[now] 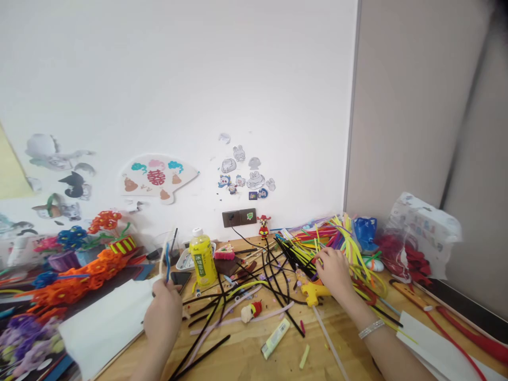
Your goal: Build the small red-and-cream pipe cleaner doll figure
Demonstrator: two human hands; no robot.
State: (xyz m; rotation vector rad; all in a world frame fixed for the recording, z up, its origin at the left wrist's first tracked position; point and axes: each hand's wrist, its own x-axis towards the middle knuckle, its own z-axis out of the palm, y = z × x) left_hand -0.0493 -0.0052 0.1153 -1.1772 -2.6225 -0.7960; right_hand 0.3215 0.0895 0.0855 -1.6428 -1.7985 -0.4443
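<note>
Bare wood on the table [242, 357], near middle, between the black stems [210, 349] and glue tube [275, 338]. Second patch near right, between the clear rod [329, 341] and right forearm [381, 336]. Centre is bad for low passes: stems cross at all angles, small doll [251, 312] sits among them. Bottle [203, 259] stands tall at far left of centre; go over or around. Far right blocked by the colored stem pile [345, 238] and plastic bag [420, 227]. Left side: white sheet [107, 317], orange flowers [87, 275] behind it. Wall [254, 63] closes the far side; air above the clutter is open.
</note>
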